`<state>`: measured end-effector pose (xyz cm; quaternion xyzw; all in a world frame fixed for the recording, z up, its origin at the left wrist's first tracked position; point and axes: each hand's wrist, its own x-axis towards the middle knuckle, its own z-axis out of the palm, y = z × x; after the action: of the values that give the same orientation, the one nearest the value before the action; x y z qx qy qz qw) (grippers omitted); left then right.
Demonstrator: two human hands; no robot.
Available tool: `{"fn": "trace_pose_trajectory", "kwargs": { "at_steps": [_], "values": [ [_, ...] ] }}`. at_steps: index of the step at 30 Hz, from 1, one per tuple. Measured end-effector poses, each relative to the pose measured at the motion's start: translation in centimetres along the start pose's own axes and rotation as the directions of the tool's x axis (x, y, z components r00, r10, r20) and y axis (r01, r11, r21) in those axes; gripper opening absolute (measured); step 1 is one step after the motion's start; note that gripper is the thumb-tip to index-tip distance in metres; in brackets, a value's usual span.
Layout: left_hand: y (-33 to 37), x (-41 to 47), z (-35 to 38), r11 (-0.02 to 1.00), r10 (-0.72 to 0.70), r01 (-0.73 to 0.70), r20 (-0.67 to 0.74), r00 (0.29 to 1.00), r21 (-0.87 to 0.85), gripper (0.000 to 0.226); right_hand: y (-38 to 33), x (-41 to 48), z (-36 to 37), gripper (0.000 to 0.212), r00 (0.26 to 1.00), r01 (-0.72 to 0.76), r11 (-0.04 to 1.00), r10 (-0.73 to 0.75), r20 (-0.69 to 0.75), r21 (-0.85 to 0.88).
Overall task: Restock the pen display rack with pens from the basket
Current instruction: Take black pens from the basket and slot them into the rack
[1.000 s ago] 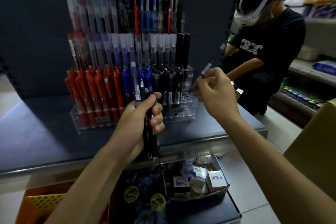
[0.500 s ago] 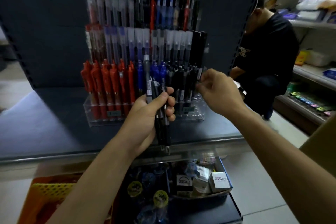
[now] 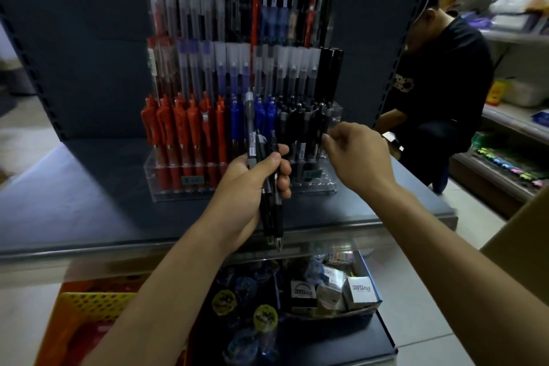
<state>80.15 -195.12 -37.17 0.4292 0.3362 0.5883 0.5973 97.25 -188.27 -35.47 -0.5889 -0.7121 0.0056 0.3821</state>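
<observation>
My left grip (image 3: 252, 184) is clenched round a bundle of pens (image 3: 271, 217), held upright with tips down, just in front of the display rack (image 3: 166, 184) on the shelf (image 3: 74, 187). My right grip (image 3: 356, 157) is nearer the black pens (image 3: 303, 131) at the right of the front row. Its thumb and forefinger meet at one pen, but whether they pinch it or only touch it I cannot tell. The bundle's long axis matches the upright slots, so I judge the next pen goes forward and rightward. The basket (image 3: 89, 303) sits low on my left. A box (image 3: 361, 291) below reads VERSATILE — the rack's price tag (image 3: 193, 180) is too blurred to read.
</observation>
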Motion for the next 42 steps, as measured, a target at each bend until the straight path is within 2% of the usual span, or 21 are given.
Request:
{"fn": "trace_pose_trajectory", "kwargs": {
  "at_steps": [4, 6, 7, 9, 10, 12, 15, 19, 21, 26, 31, 35, 39, 42],
  "values": [
    [-0.1, -0.2, 0.7, 0.999, -0.016, 0.014, -0.023, 1.0, -0.052, 0.022, -0.2, -0.9, -0.7, 0.023, 0.998, -0.038, 0.998, 0.04, 0.045, -0.051],
    [-0.1, -0.4, 1.0, 0.997, -0.019, 0.017, -0.032, 0.999, -0.076, 0.026, -0.6, -2.8, -1.2, 0.024, 0.997, -0.078, 0.993, 0.077, 0.024, 0.087],
    [-0.1, -0.5, 1.0, 0.997, -0.017, 0.014, -0.035, 0.999, -0.082, 0.028, -0.9, -4.0, -1.5, 0.026, 0.993, -0.109, 0.971, 0.097, 0.068, 0.213],
    [-0.2, -0.7, 1.2, 0.996, -0.013, 0.011, -0.028, 1.0, -0.093, 0.031, -1.6, -6.2, -2.1, 0.032, 0.963, -0.16, 0.891, 0.046, 0.266, 0.426],
    [-0.3, -0.9, 1.3, 0.994, -0.015, 0.013, -0.02, 1.0, -0.108, 0.031, -1.9, -7.2, -2.2, 0.031, 0.938, -0.166, 0.866, -0.008, 0.345, 0.471],
    [-0.4, -1.3, 1.6, 0.988, -0.014, 0.013, -0.004, 1.0, -0.155, 0.03, -2.3, -8.8, -2.1, 0.023, 0.919, -0.147, 0.844, -0.077, 0.386, 0.516],
    [-0.9, -1.8, 1.9, 0.978, 0.005, -0.003, 0.012, 1.0, -0.211, 0.03, -2.3, -9.8, -1.5, 0.017, 0.948, -0.117, 0.836, -0.067, 0.312, 0.537],
    [-1.4, -2.3, 2.1, 0.991, 0.011, -0.003, 0.057, 0.998, -0.134, 0.028, -1.2, -9.9, -1.7, 0.013, 0.93, -0.13, 0.841, -0.08, 0.358, 0.525],
    [-1.3, -2.2, 1.9, 0.991, 0.009, 0.001, 0.073, 0.997, -0.133, 0.028, -0.8, -9.7, -2.4, 0.008, 0.938, -0.107, 0.848, -0.086, 0.335, 0.519],
    [-1.1, -1.3, 1.3, 0.991, 0.035, -0.026, 0.068, 0.997, -0.133, 0.029, 0.2, -6.8, -3.4, 0.004, 0.989, -0.147, 0.804, 0.107, 0.103, 0.576],
    [-1.1, -0.7, 1.5, 0.994, 0.044, -0.039, 0.052, 0.998, -0.098, 0.028, 1.0, -2.5, -3.2, 0.009, 0.987, -0.13, 0.834, 0.16, -0.01, 0.536],
    [-1.1, 0.1, 1.8, 0.995, 0.061, -0.056, 0.051, 0.997, -0.081, 0.028, 1.0, -0.2, -2.8, 0.006, 0.986, -0.116, 0.863, 0.158, -0.045, 0.492],
    [-1.5, 0.7, 2.1, 0.996, 0.081, -0.08, 0.009, 0.997, -0.051, 0.027, 0.7, 0.8, -1.8, 0.008, 0.993, -0.105, 0.894, 0.12, -0.007, 0.436],
    [-2.0, 0.9, 2.3, 0.995, 0.084, -0.084, 0.0, 0.996, -0.045, 0.027, 1.2, 1.1, -1.2, 0.013, 0.997, -0.081, 0.956, 0.081, 0.01, 0.282]
  ]
}}
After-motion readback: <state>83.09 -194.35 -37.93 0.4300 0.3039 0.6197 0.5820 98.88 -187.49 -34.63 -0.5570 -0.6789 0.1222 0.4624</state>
